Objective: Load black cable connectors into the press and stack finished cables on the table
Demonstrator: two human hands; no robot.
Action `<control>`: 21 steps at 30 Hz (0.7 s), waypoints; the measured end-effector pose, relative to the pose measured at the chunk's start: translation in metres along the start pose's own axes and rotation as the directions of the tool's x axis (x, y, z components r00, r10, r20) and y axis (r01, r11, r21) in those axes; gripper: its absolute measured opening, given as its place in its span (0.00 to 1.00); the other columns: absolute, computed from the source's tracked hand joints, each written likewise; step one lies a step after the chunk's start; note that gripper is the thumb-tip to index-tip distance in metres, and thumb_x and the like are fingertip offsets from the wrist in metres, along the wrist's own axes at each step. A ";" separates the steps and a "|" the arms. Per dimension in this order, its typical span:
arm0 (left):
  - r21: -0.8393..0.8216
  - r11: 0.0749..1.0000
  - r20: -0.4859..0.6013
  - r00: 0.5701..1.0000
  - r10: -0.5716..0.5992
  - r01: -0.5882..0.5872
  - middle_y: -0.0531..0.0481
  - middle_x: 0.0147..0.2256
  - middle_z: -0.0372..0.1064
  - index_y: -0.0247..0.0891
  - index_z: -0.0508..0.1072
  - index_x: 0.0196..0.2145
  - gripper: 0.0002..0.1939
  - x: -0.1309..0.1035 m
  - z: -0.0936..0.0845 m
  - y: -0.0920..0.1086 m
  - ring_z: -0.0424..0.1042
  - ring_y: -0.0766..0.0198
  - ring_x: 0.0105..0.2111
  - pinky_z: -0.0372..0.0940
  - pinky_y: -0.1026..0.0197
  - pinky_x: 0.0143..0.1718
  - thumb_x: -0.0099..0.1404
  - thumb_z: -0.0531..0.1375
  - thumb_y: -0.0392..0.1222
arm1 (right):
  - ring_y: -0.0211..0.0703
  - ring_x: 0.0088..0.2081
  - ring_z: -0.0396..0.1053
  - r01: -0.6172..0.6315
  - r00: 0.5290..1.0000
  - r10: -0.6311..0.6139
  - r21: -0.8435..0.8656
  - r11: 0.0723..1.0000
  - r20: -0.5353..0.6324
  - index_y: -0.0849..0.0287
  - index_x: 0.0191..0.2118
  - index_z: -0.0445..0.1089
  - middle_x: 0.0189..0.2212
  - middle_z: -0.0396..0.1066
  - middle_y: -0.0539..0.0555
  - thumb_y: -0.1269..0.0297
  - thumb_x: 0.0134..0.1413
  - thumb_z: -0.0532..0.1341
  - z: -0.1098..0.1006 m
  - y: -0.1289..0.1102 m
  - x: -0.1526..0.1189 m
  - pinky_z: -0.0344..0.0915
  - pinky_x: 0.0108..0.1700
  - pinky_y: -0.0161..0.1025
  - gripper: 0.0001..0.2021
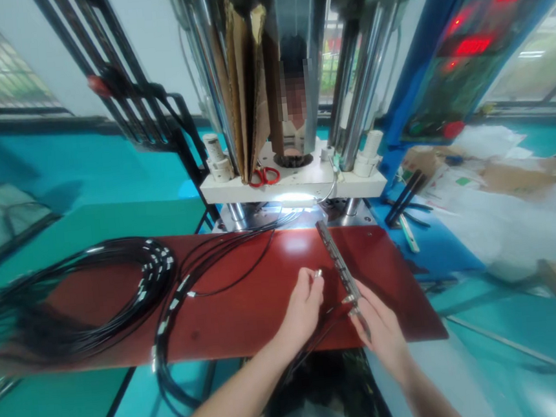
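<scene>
Over the reddish-brown board, my left hand [303, 307] pinches a small silvery connector [318, 274] between thumb and fingertips. My right hand [378, 323] is closed around the near end of a long, narrow metal bar [337, 260], which slants away toward the press. Small metal pieces show beside my right fingertips, too small to tell apart. A thin black cable [318, 338] runs between my two hands toward the board's near edge. On the left, a loop of black cables [162, 326] with white tags hangs partly over that edge.
A large coil of black cables [159, 271] lies on the left of the board [249, 328]. Behind stands a press with a white plate [300, 190], red-handled scissors [264, 176] and cardboard. Plastic bags [513, 227] and tools are at the right. A person is behind the press.
</scene>
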State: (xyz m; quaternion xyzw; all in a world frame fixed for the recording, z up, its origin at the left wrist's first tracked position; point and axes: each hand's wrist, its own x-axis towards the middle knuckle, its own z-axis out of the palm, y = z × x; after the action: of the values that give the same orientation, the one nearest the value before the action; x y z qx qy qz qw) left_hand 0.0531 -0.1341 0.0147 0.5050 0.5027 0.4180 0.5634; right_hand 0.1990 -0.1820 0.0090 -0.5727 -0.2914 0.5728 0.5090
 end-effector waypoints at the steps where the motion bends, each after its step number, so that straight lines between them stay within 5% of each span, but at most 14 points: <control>1: 0.033 0.999 0.041 0.999 0.027 -0.028 0.59 0.20 0.53 0.37 0.60 0.27 0.14 0.000 0.001 -0.001 0.52 0.72 0.21 0.51 0.68 0.24 0.60 0.50 0.51 | 0.42 0.44 0.68 0.009 1.000 -0.009 -0.003 1.000 0.012 0.48 0.49 0.67 0.49 0.65 0.51 0.50 0.46 0.62 -0.001 0.001 0.000 0.69 0.40 0.33 0.23; 5: 0.039 0.999 0.184 0.983 0.000 -0.007 0.58 0.19 0.53 0.36 0.59 0.21 0.16 0.000 0.007 -0.001 0.51 0.72 0.21 0.49 0.67 0.24 0.58 0.53 0.51 | 0.41 0.38 0.69 0.036 0.996 -0.031 -0.059 0.998 0.080 0.49 0.52 0.64 0.51 0.64 0.53 0.48 0.46 0.61 -0.002 0.003 0.000 0.70 0.30 0.31 0.26; 12: -0.116 0.984 0.248 0.963 -0.102 0.134 0.60 0.16 0.49 0.35 0.60 0.20 0.16 0.000 0.007 0.005 0.46 0.74 0.18 0.46 0.67 0.22 0.54 0.57 0.50 | 0.36 0.32 0.68 0.040 0.992 -0.032 -0.067 0.997 0.122 0.48 0.52 0.64 0.47 0.66 0.53 0.48 0.47 0.61 -0.004 0.005 0.003 0.68 0.30 0.30 0.25; 18: -0.034 0.999 0.221 0.975 -0.029 0.037 0.58 0.18 0.51 0.36 0.57 0.18 0.15 0.002 0.006 0.001 0.50 0.72 0.20 0.48 0.67 0.24 0.55 0.55 0.46 | 0.39 0.26 0.66 0.209 0.964 -0.159 -0.238 0.948 0.214 0.53 0.55 0.61 0.25 0.69 0.51 0.49 0.50 0.58 -0.002 0.007 0.005 0.66 0.28 0.34 0.27; 21: 0.042 0.999 0.198 0.980 -0.002 -0.006 0.57 0.20 0.55 0.36 0.59 0.21 0.13 -0.001 0.004 0.001 0.54 0.71 0.22 0.51 0.66 0.26 0.57 0.53 0.46 | 0.39 0.26 0.65 0.224 0.960 -0.167 -0.255 0.941 0.225 0.54 0.55 0.62 0.23 0.67 0.50 0.49 0.49 0.59 -0.001 0.006 0.005 0.66 0.29 0.35 0.27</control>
State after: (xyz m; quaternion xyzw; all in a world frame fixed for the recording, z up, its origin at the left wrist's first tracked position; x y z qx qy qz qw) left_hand 0.0574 -0.1359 0.0158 0.5566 0.4524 0.3555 0.5993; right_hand 0.1991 -0.1796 0.0018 -0.5461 -0.4742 0.5271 0.4463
